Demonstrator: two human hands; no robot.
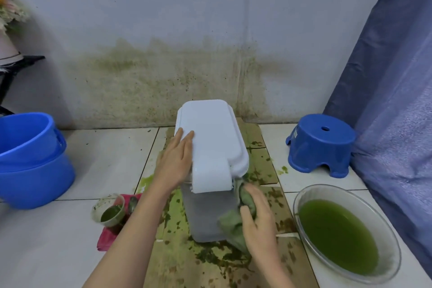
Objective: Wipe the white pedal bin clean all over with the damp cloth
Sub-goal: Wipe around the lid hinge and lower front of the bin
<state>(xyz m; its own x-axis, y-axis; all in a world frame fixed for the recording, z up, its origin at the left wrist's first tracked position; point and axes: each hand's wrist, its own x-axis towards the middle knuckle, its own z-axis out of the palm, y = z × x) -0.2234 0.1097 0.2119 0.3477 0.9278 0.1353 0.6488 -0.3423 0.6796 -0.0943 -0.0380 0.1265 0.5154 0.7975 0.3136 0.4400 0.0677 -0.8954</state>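
Left grip [176,159] flat and unclenched, palm down along the left edge of the lid of the white pedal bin [211,145], fingertips touching the lid top. Farther left, near the floor's left edge: stacked blue buckets [30,161], well apart from the bin. Between buckets and bin: small clear cup [109,210] with dark green residue, resting on a pink cloth [107,238] on the tiled floor [105,152]. At centre: bin upright on a sheet of brown cardboard [205,269] smeared with green sludge, lid closed, back toward the stained wall [163,77], grey front face toward the camera. At the bin's front right corner, just under the lid: right grip [257,215] clenched around the damp cloth [233,224], green-stained, bunched and pressed against the bin's side. To the right, beside the cardboard's right edge: clear glass bowl [346,234] of green liquid, near the floor's right edge. Behind it, closer to the wall: blue plastic stool [321,142], just beside a blue curtain [392,100].
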